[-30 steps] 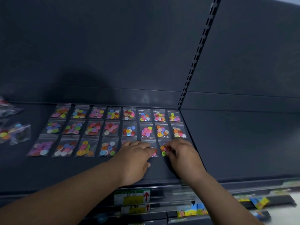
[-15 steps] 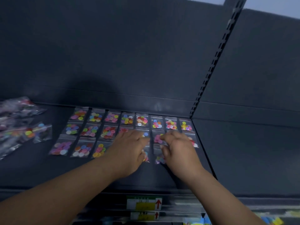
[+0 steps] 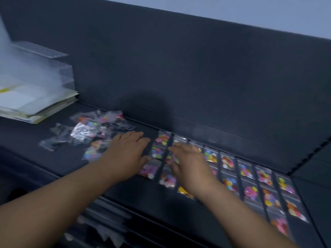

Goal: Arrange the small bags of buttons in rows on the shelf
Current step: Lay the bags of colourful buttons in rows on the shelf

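Small clear bags of coloured buttons lie in three rows [image 3: 249,183] on the dark shelf [image 3: 53,158], running from centre to lower right. A loose heap of button bags [image 3: 93,130] sits to the left of the rows. My left hand [image 3: 126,154] hovers flat with fingers apart, between the heap and the rows' left end. Spread over the leftmost columns, my right hand [image 3: 188,163] covers a few bags. Neither hand grips anything that I can see. The picture is blurred.
A stack of papers and a clear plastic tray [image 3: 34,90] stand at the far left of the shelf. The dark back panel [image 3: 179,77] rises behind. An upright slotted post [image 3: 308,156] bounds the rows at the right. Lower shelves lie below the front edge.
Both hands have swept left from the rows' right end to their left end. The view has swung left and tilted, bringing the loose heap and the paper stack into sight.
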